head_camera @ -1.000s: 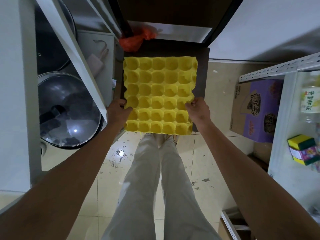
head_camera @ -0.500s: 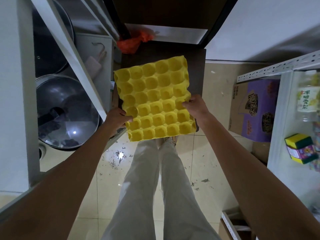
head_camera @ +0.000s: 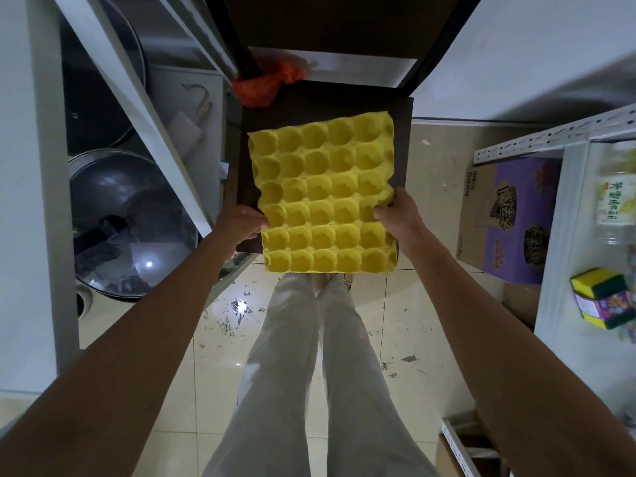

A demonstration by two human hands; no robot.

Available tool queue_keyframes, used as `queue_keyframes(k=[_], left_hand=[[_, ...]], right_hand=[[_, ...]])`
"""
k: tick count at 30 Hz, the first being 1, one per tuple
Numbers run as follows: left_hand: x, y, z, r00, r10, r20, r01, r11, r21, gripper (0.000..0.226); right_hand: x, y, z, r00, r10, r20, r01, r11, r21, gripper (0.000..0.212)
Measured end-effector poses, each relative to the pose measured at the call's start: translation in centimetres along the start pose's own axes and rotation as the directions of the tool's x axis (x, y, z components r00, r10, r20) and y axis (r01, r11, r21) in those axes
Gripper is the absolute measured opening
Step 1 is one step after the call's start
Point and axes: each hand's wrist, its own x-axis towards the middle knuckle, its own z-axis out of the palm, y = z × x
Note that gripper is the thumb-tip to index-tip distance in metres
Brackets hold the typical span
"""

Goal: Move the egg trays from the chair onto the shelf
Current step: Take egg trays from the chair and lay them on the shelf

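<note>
A yellow egg tray (head_camera: pixel 323 194) with several rows of cups hangs over the dark seat of the chair (head_camera: pixel 402 108), slightly turned. My left hand (head_camera: pixel 241 223) grips its left edge near the front. My right hand (head_camera: pixel 395 216) grips its right edge, thumb on top. The tray covers most of the seat, so I cannot tell whether other trays lie under it. The white shelf on the left (head_camera: pixel 120 94) has a slanted post, and another white shelf (head_camera: pixel 550 142) stands at the right.
Pots with glass lids (head_camera: pixel 127 225) fill the left shelf. An orange plastic bag (head_camera: pixel 265 86) lies at the chair's back. A purple carton (head_camera: pixel 509 218) stands on the floor at the right; sponges (head_camera: pixel 599 287) and a bottle (head_camera: pixel 616 197) sit on the right shelf. My legs stand on tiled floor.
Both hands lifted the tray off the seat and turned it; it tilted left half a second ago and now sits shifted right and closer to level.
</note>
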Motion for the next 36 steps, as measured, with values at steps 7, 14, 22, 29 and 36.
queue_keyframes(k=[7, 14, 22, 29, 36], left_hand=[[0.5, 0.1, 0.5, 1.0, 0.009, 0.021, -0.007, 0.996, -0.088, 0.021], [0.4, -0.4, 1.2, 0.998, -0.009, 0.068, 0.023, 0.976, -0.214, 0.05], [1.6, -1.0, 0.5, 0.99, -0.084, 0.112, 0.119, 0.925, -0.36, 0.017], [1.6, -1.2, 0.0, 0.964, -0.111, 0.243, 0.201, 0.902, -0.383, 0.028], [0.7, -0.6, 0.3, 0.942, -0.1, 0.321, 0.237, 0.874, -0.423, 0.054]], right_hand=[[-0.1, 1.3, -0.4, 0.987, 0.045, 0.155, -0.083, 0.966, 0.246, 0.054], [-0.5, 1.1, -0.3, 0.965, 0.101, 0.243, -0.179, 0.928, 0.325, 0.065], [0.1, 1.2, -1.5, 0.88, 0.021, 0.474, -0.233, 0.889, 0.394, 0.064], [0.6, 1.6, -2.7, 0.776, -0.014, 0.631, -0.312, 0.86, 0.403, 0.067], [0.1, -0.1, -2.7, 0.776, 0.002, 0.63, -0.316, 0.866, 0.387, 0.059]])
